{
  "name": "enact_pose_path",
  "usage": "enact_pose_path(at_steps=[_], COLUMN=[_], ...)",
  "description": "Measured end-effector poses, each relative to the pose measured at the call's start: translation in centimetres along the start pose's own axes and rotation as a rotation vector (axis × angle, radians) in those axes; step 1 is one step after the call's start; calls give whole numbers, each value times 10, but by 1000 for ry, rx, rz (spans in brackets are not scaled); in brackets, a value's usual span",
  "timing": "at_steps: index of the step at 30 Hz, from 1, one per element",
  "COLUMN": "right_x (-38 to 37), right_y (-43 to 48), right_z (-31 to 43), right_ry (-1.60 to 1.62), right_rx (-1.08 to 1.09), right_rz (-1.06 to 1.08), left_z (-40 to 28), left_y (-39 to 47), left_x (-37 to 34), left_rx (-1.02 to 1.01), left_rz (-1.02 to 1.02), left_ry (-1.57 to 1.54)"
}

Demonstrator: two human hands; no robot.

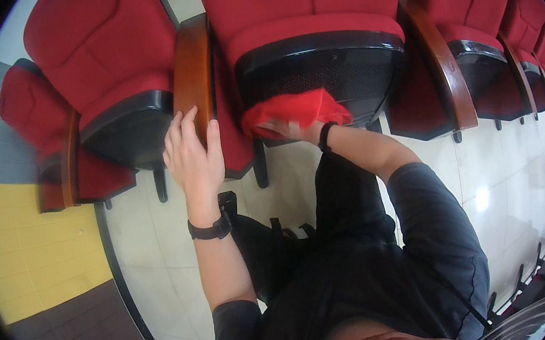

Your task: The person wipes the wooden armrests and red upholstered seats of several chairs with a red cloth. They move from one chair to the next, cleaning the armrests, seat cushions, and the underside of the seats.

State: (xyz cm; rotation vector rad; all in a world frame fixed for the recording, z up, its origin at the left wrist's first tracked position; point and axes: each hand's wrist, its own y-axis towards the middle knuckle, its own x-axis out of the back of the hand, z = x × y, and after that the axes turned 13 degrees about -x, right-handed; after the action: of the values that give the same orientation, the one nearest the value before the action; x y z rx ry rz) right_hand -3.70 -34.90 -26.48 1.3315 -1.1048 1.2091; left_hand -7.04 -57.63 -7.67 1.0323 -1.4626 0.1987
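Observation:
My left hand (195, 151) lies with spread fingers on the front end of a wooden armrest (192, 68). My right hand (283, 127) is at a bright red cloth (313, 107), with its fingers partly covered by the fabric and somewhat blurred. The cloth is against the black perforated underside (312, 72) of the middle folding seat, whose red upholstered cushion (314, 26) is tipped up above it. How firmly the fingers grip the cloth is hard to see.
More red folding seats with wooden armrests stand to the left (108, 52) and right (465, 2). Black seat legs (260, 166) stand on the tiled floor (160, 243). A yellow, grey and brown wall (44, 246) is at the left.

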Motion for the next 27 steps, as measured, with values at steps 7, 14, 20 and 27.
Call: enact_pose_path(at_steps=[7, 14, 20, 27], right_x=[-50, -62, -41, 14], right_y=[-101, -187, -172, -69], right_z=[-76, -142, -122, -46], right_ry=[-212, -315, 595, 748], right_rx=[41, -125, -599, -149], right_rz=[45, 108, 176, 65], left_z=[-3, -1, 0, 1], left_y=[-2, -8, -5, -4], left_x=[1, -4, -4, -3], left_rx=[-42, -85, -74, -64], left_rz=[37, 30, 26, 20], left_ry=[63, 111, 107, 86])
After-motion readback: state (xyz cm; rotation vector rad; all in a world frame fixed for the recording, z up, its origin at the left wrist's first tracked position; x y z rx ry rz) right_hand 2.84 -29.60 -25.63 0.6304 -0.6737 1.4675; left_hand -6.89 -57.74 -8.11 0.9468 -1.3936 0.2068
